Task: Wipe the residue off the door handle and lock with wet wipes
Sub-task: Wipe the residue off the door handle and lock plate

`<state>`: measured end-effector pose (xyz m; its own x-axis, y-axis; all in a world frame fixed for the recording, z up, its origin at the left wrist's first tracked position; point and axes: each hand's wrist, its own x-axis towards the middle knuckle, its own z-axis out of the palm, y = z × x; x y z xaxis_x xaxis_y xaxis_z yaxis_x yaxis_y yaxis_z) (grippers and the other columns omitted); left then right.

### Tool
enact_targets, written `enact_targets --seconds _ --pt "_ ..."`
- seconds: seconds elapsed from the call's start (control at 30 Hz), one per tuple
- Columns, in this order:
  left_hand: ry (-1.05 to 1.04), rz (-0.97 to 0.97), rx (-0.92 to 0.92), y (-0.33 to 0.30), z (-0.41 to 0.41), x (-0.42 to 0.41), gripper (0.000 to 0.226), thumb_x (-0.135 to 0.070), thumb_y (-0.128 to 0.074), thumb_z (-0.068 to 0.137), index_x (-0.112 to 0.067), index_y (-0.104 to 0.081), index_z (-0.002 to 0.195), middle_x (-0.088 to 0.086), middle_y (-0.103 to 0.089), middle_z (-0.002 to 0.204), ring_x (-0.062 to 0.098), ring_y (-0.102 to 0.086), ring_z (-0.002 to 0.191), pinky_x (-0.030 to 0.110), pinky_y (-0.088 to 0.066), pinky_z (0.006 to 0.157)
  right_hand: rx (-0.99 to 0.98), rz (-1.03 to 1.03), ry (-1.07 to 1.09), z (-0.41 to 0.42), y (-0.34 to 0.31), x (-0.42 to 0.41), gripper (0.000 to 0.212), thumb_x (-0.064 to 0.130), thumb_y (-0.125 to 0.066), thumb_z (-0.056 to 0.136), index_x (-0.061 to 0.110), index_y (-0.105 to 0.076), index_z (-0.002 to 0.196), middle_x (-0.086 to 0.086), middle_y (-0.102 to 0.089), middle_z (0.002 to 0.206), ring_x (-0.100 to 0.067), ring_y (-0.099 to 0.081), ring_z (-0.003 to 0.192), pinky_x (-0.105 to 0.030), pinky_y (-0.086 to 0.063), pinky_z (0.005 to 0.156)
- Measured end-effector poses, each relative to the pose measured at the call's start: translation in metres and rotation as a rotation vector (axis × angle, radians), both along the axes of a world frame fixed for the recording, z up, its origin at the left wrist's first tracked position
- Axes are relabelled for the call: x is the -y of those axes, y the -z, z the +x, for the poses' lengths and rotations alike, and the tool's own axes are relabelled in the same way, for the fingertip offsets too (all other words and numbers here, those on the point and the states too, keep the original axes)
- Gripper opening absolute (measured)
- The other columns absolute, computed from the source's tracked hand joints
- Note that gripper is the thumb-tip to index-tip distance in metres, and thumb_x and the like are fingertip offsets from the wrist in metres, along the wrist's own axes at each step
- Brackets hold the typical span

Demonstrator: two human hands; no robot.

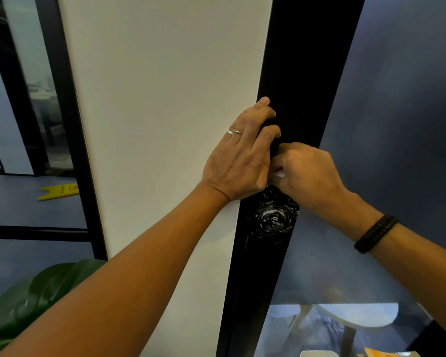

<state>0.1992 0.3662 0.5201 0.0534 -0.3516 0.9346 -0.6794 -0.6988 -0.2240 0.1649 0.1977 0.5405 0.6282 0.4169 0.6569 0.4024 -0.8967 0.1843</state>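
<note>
Head view: both hands at the black door frame (301, 73), working just above the lock (274, 219).

Left hand (238, 155) curled round a dark part on the frame, probably the door handle, mostly hidden under the fingers. Right hand (307, 171) curled, pinching a scrap of white, likely the wet wipe (278, 173), against the same spot. Lock cylinder sits below both hands, ringed with glossy residue, not yet cleaned by the look of it. Risk: the small wad could slip from the pinch, or smear the gunk across the frame. Nearby: white wall panel (165, 112), frosted glass (397, 124), plant leaf (44, 292), yellow floor sign (59, 191). The left hand blocks sight of the handle.
</note>
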Motion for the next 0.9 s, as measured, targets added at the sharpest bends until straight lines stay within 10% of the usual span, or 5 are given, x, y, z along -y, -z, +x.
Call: enact_targets --seconds 0.27,0.67,0.9 --pt "-0.017 -0.008 0.018 0.002 0.002 0.002 0.030 0.001 -0.058 0.086 0.003 -0.065 0.115 0.029 -0.059 0.136 0.045 -0.041 0.149 0.051 -0.042 0.123 -0.115 0.456 0.062 -0.016 0.019 0.050 0.013 0.040 -0.077 0.093 0.029 -0.071 0.090 0.011 -0.063 0.075 -0.009 -0.059 0.067 -0.033 -0.047 0.057" --pt "-0.051 0.006 0.019 0.003 0.002 0.002 0.029 -0.005 -0.057 0.087 0.001 -0.067 0.114 0.029 -0.059 0.138 0.047 -0.042 0.148 0.053 -0.042 0.122 0.308 0.585 -0.161 -0.077 0.116 0.010 0.023 0.005 -0.069 0.092 0.000 -0.078 0.113 -0.010 -0.069 0.104 -0.021 -0.059 0.099 -0.017 -0.045 0.089" --pt "-0.074 0.035 0.008 0.002 0.001 0.000 0.027 -0.011 -0.059 0.086 -0.003 -0.069 0.110 0.026 -0.059 0.141 0.046 -0.042 0.150 0.054 -0.041 0.123 0.098 1.484 -0.169 -0.042 0.153 -0.030 0.008 0.019 -0.072 0.098 0.027 -0.073 0.099 0.005 -0.072 0.086 -0.007 -0.069 0.077 -0.024 -0.057 0.066"
